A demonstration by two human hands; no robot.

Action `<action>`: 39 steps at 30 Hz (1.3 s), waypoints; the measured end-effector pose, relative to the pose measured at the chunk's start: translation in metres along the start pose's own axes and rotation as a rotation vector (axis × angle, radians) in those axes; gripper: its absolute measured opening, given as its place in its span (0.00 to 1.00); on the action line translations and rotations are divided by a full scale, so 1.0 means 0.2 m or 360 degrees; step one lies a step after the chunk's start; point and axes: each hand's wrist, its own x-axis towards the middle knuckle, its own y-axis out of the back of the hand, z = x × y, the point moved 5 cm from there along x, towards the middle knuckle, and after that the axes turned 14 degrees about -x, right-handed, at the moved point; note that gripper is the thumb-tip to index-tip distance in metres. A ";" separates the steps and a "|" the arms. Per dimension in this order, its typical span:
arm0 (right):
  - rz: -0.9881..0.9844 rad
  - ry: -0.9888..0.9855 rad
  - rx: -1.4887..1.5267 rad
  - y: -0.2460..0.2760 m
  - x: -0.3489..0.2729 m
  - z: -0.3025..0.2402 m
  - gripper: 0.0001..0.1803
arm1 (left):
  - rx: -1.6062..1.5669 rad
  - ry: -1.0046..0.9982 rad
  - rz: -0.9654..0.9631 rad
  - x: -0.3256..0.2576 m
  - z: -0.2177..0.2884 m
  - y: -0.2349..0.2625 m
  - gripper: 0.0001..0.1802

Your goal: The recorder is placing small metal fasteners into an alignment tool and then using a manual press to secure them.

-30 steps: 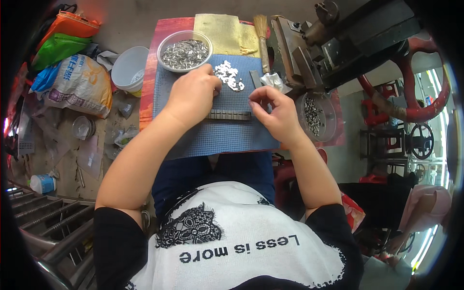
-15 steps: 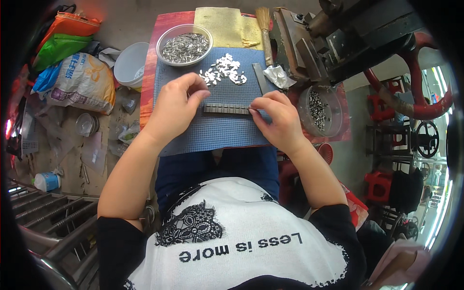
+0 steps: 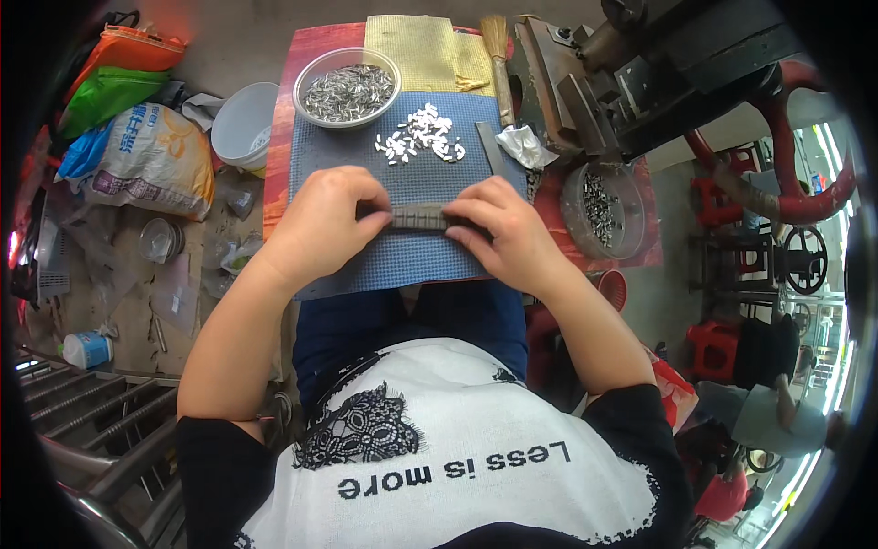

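Note:
A dark slotted metal bar (image 3: 419, 219) lies across the blue textured mat (image 3: 366, 261) in front of me. My left hand (image 3: 331, 220) pinches its left end between thumb and fingers. At the opposite end, my right hand (image 3: 501, 229) grips it the same way. The fingertips cover both ends of the bar. Just beyond it is a loose pile of small shiny metal pieces (image 3: 422, 135). A clear round tub (image 3: 302, 84) full of similar slim metal pieces stands farther back on the left. To the right of the pile lies a flat grey metal strip (image 3: 489, 148).
A heavy machine press (image 3: 585, 101) with a red handwheel (image 3: 782, 156) stands at the right. Near it are a brush (image 3: 499, 64), crumpled white wrapping (image 3: 526, 146) and a clear bin (image 3: 631, 240) with metal bits. Sacks (image 3: 151, 160) and a white bucket (image 3: 242, 123) sit at left.
My left hand has come down onto the bar's left end. The bar has shifted slightly nearer, and my right hand has moved left along with it. A person now shows at the lower right.

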 end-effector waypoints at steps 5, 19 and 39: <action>0.0077 -0.0143 0.0086 0.03 0.07 0.06 0.12 | -0.0001 0.0031 0.0104 -0.04 -0.02 0.00 0.06; 0.0243 -0.0129 -0.0387 0.00 0.24 0.18 0.04 | 0.0295 -0.0036 0.0436 0.17 -0.09 -0.01 0.05; 0.0174 -0.0302 0.0256 -0.02 -0.05 0.04 0.06 | -0.0466 0.0151 0.0216 -0.01 -0.05 -0.03 0.05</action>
